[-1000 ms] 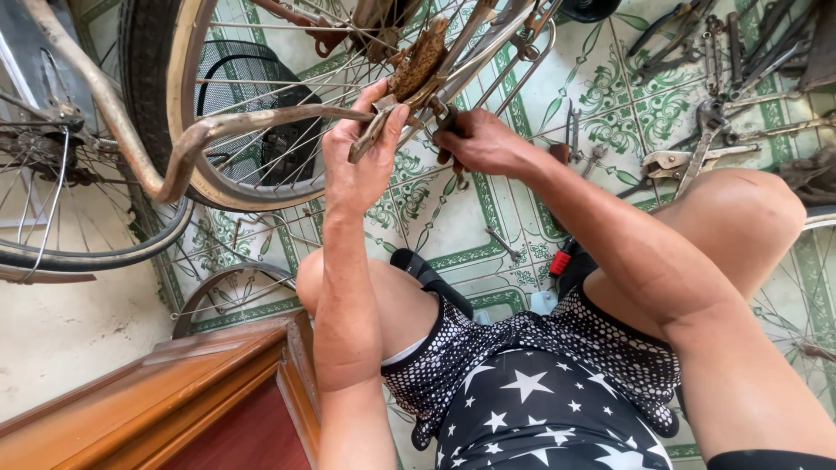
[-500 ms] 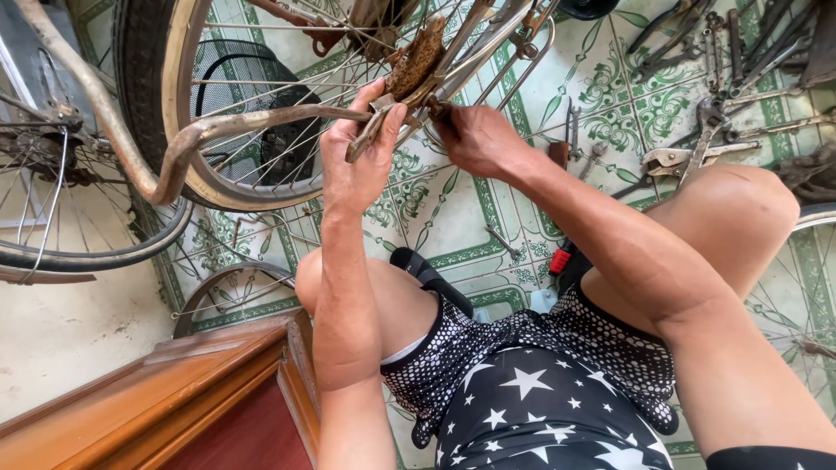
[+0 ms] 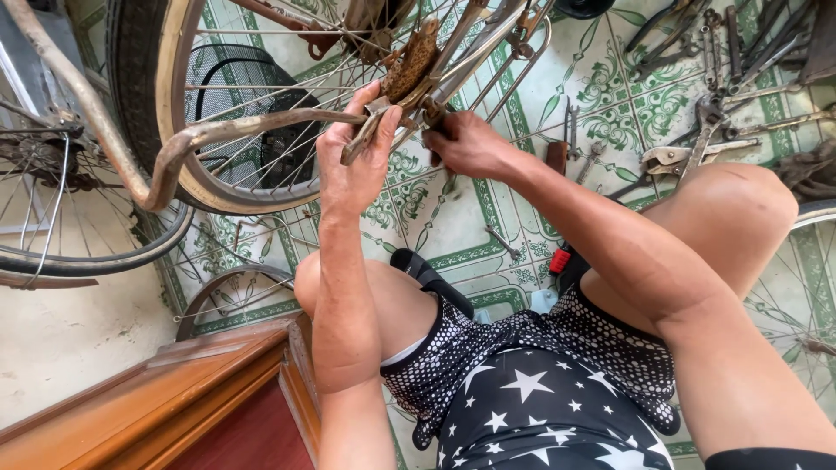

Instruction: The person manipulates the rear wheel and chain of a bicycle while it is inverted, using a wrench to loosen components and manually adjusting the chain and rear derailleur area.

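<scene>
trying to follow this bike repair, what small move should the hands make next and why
Probably a short turn of the right hand at the rusty rear hub, while the left hand steadies the frame stay. Both hands already grip there, and what the right fingers hold is hidden.

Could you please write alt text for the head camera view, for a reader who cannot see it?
A seated person's left hand and right hand grip the rusty rear hub area of an upturned bicycle's wheel. Wrenches and pliers lie scattered on the green patterned tile floor.
</scene>
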